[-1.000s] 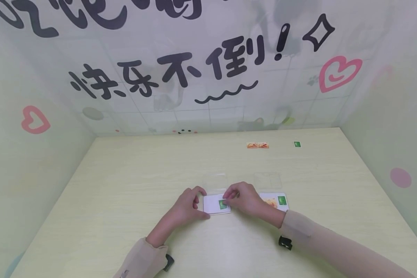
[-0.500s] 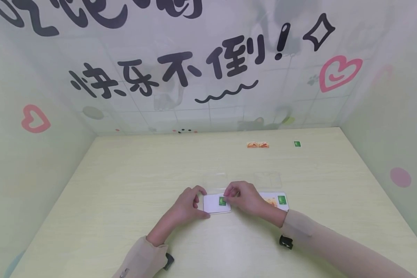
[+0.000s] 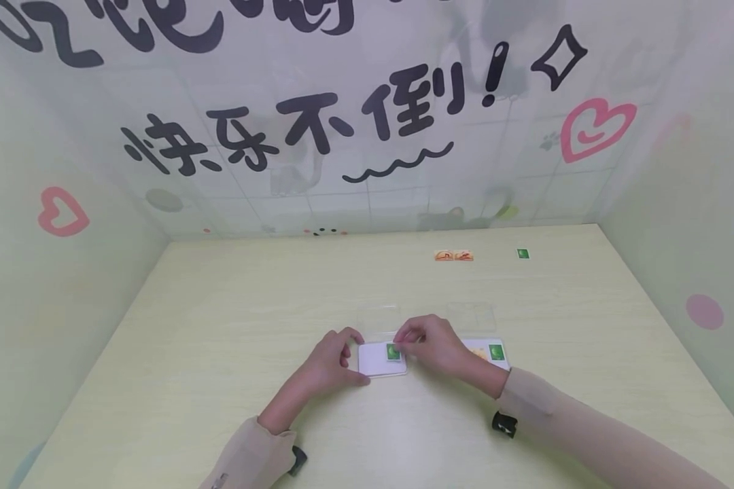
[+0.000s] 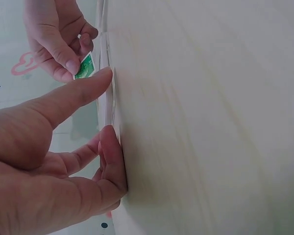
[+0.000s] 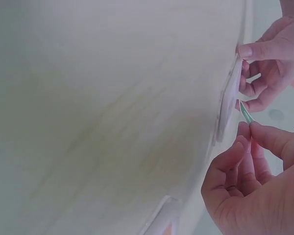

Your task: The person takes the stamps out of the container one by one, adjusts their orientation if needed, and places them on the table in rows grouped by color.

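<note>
Black lettering (image 3: 318, 129), pink hearts (image 3: 598, 130) and 1 purple dot (image 3: 705, 312) mark the pale walls (image 3: 55, 305).

Pale wood-grain tbl (image 3: 232, 292) btwn 3 whitish walls (image 3: 85, 285), blk lettering (image 3: 320, 132) & pink heart (image 3: 589, 139) on back wall (image 3: 397, 210)

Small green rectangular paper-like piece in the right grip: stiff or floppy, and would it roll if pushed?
The small green rectangular paper-like piece is probably light, since it looks thin in the right wrist view. It seems fairly stiff, sticking out straight from the right grip. Being flat, it would likely slide, not roll.
</note>
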`<state>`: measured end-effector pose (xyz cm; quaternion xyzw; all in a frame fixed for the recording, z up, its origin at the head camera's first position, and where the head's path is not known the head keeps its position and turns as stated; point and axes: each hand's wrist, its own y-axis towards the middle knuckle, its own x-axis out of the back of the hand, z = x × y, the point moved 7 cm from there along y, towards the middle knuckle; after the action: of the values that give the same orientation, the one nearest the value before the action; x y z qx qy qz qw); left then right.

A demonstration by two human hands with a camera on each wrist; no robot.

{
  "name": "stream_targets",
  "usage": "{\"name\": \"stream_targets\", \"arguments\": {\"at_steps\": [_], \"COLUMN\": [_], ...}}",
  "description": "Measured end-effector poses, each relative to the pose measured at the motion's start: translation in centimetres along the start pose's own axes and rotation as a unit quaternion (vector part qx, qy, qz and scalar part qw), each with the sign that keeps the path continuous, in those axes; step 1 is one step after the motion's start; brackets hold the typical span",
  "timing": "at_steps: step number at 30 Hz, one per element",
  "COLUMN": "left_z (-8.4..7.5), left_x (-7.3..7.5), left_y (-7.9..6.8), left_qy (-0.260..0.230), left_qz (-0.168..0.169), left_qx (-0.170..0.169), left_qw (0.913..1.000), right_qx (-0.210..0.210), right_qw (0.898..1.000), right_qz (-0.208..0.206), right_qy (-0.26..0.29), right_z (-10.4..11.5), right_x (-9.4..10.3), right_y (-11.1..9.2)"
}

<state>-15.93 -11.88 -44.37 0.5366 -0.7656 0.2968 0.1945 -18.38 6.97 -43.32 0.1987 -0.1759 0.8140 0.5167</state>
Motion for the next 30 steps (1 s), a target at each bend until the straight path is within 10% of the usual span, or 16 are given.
{"name": "stream_targets", "arguments": {"at_steps": [30], "left_z": [-1.4], "left_x": [-0.1], "left_y": [-0.4], "left_qy": [0.049], "left_qz": [0.005], "left_qx": [0.007], "left_qw": [0.9988], "right_qx": [-0.007], "right_qw": [0.999], "right_qz": [-0.032], "right_qy": [-0.017], "right_z": [0.6], "right_x": [2.4], "right_y": [0.1]}}
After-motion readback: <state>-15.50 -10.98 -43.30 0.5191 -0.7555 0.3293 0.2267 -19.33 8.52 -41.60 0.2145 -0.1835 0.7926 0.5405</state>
